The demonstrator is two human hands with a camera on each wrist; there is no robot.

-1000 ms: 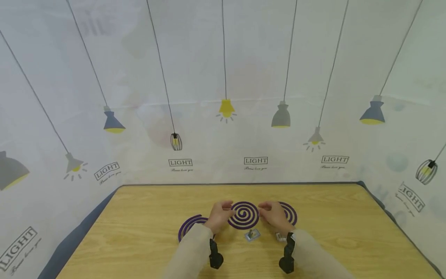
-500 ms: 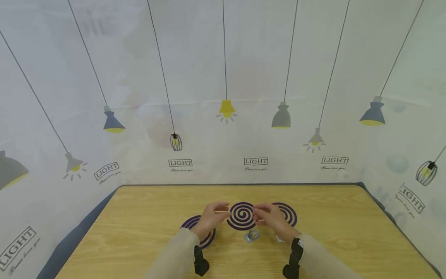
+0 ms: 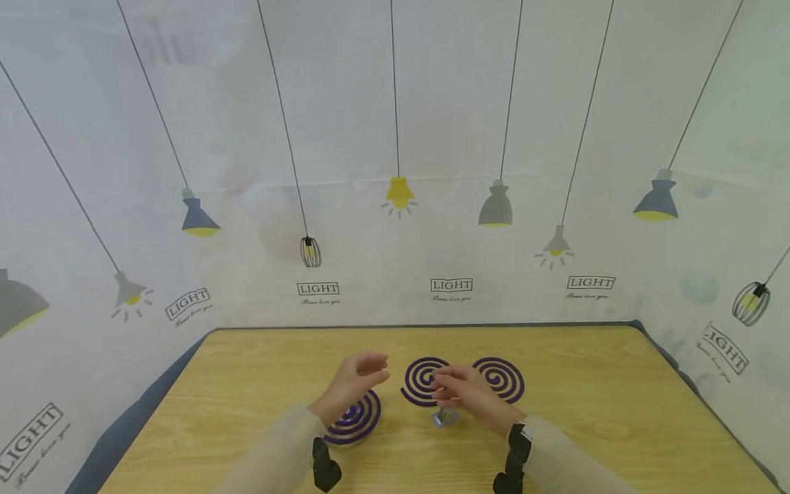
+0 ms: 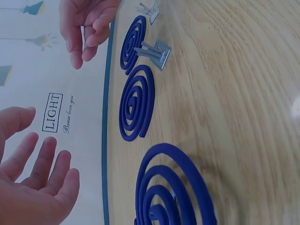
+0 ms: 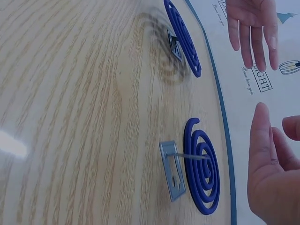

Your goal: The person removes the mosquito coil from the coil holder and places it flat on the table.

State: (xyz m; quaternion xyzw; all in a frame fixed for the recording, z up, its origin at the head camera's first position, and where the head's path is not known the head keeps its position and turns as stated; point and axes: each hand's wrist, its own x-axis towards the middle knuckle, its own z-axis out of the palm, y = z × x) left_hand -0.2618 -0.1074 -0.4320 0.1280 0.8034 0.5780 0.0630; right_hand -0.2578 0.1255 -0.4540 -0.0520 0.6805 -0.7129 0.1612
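Note:
Three dark purple mosquito coils lie in a row across the table. The left coil (image 3: 352, 440) sits raised over a small metal stand (image 5: 174, 45), casting a ring-shaped shadow. Flat on the wood are the middle coil (image 4: 151, 93) and the right coil (image 3: 522, 381). One metal stand (image 3: 444, 419) with an upright prong is just in front of the middle coil; another stand (image 4: 153, 13) is by the right coil. My left hand (image 3: 350, 383) hovers above the left coil, fingers loose, holding nothing. Relaxed and without anything in it, my right hand (image 3: 470, 396) partly covers the middle coil in the head view.
The wooden table (image 3: 259, 357) has a dark edge along its back and sides. Behind it hangs a pale wall sheet (image 3: 364, 240) printed with lamps and the word LIGHT. A black camera strap (image 3: 521, 442) is on each wrist.
Both hands have moved left, away from the sides of the middle coil. The left hand is now over the left coil, and the right coil shows whole. The coils have stayed in place.

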